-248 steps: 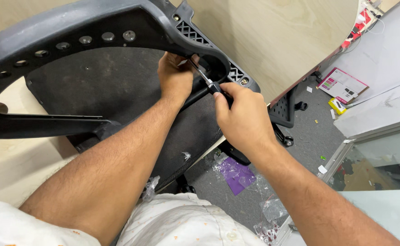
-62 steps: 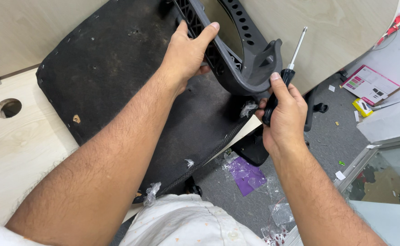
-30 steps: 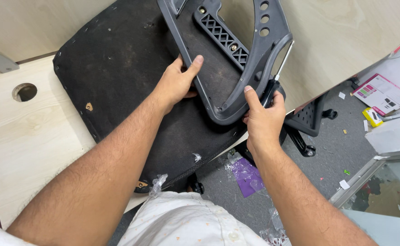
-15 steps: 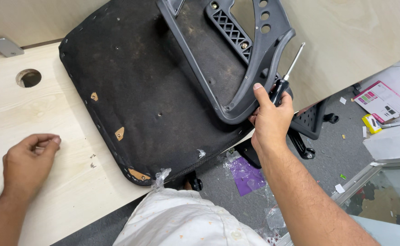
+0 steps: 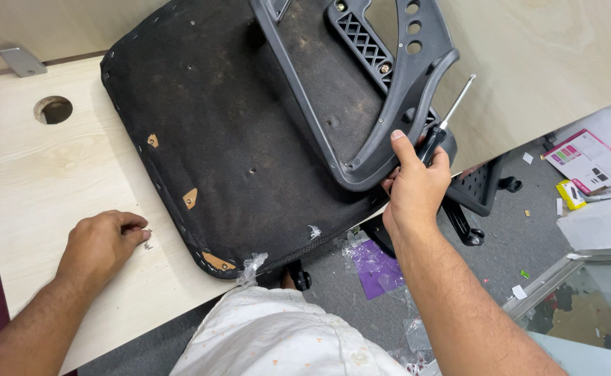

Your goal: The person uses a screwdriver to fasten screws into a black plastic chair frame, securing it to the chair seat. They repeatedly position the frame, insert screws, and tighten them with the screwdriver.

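The armrest (image 5: pixel 382 90) lies unfastened on the seat (image 5: pixel 249 139); right hand (image 5: pixel 417 188) grips armrest and screwdriver (image 5: pixel 439 132), left hand (image 5: pixel 103 244) pinches a screw (image 5: pixel 146 237) off the counter (image 5: pixel 48 174).

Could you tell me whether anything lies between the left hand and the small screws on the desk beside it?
Nothing visible does. The left hand rests on the light wooden desk, its fingertips right at the small screws. The black seat underside lies apart to the side, and the right hand holds the screwdriver against the grey armrest frame.
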